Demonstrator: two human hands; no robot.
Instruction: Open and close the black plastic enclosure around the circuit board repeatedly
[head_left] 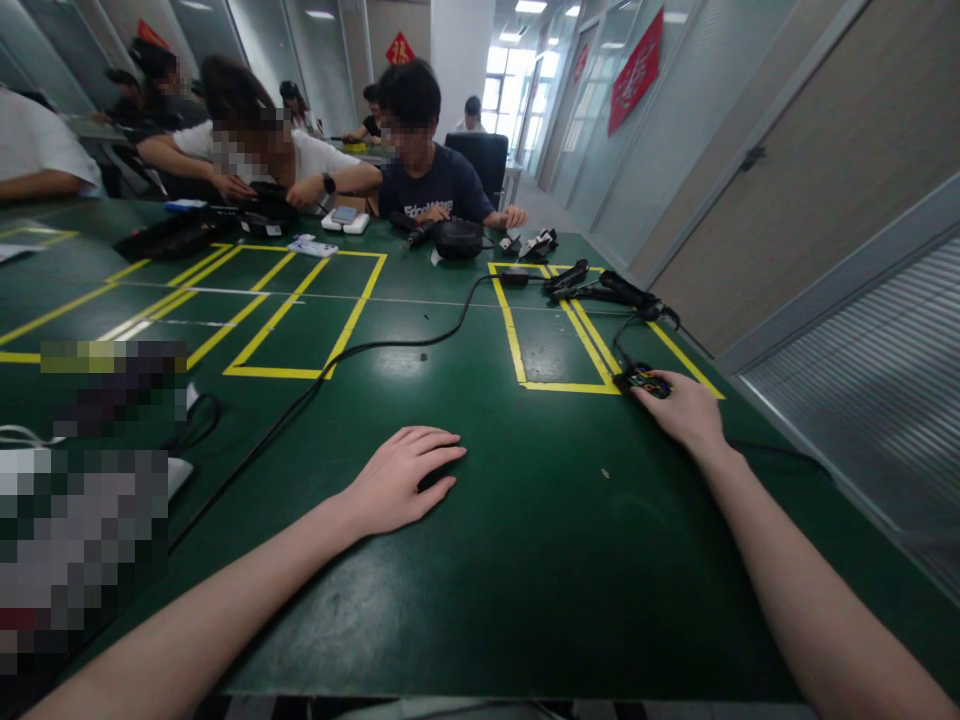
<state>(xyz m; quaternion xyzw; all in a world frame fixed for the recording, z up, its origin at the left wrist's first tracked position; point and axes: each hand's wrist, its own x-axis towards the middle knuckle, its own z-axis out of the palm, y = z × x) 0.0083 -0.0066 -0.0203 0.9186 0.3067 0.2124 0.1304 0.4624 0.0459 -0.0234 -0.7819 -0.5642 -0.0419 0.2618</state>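
My left hand point(412, 478) lies palm down on the green tabletop point(525, 560), fingers stretched out and nothing in them. To the right, my right hand point(686, 408) grips a small dark part with coloured bits point(646, 380), close to the table's right edge. My fingers and palm cover some of that part, so its exact kind does not show. A thin black cord runs up from it toward a folded black jointed frame point(619, 290). Behind my right wrist, another dark cord point(784, 455) trails to the right.
A black cable point(375, 346) crosses the table to a small black box point(514, 277). Yellow tape point(570, 388) marks rectangles. Across the table, a co-worker in a navy shirt point(442, 185) sits behind a round black case point(459, 240); another wears white point(195, 145). Blurred items lie at left.
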